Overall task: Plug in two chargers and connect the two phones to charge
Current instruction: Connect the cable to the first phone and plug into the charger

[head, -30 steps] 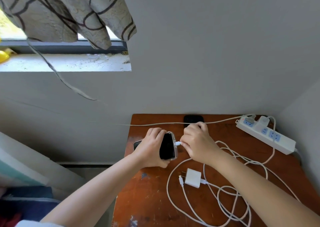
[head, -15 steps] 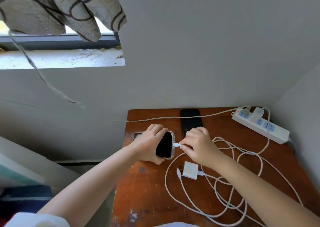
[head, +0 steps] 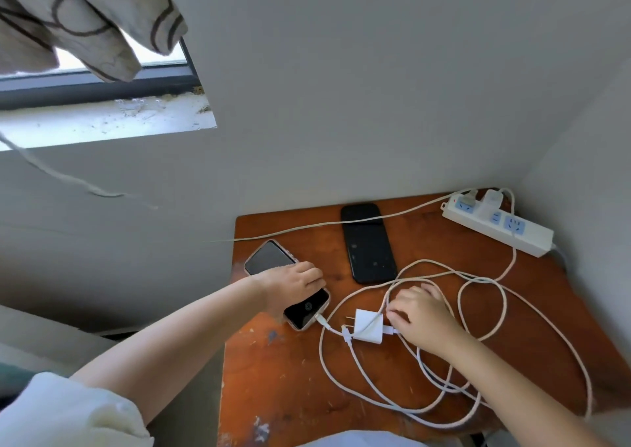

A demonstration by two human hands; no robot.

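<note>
Scuffed red-brown wooden table point(head: 283, 388) in corner, grey wall point(head: 341, 88) behind; patterned beige curtain point(head: 82, 20) hanging top left over dark-framed window point(head: 102, 86), dusty pale sill point(head: 109, 120) beneath

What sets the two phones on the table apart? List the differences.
The cased phone has a white cable plugged into its near end; the black phone has no cable plugged into any end that shows. The left hand rests on the cased phone; the black phone lies untouched. The cased phone lies diagonally by the table's left edge; the black phone lies farther back. Both lie flat, screens dark.
</note>
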